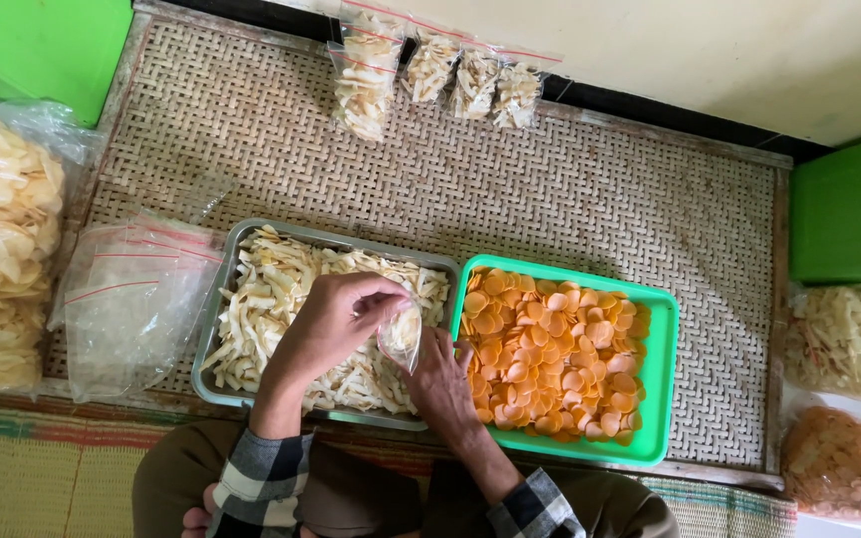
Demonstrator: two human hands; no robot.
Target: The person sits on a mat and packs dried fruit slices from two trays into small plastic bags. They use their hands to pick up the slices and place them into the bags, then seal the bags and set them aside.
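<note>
Filling a small clear bag (401,334) with pale chips: left hand (336,319) pinches its mouth, right hand (440,384) fingers grip underneath, above the metal tray (213,329). Green tray (662,379) sits at 3 o'clock. Sealing probably needs a steady pinch.

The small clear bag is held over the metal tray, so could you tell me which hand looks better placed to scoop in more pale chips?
Probably the left hand: it hovers over the pale chips, while the right hand steadies the small clear bag from below.
</note>
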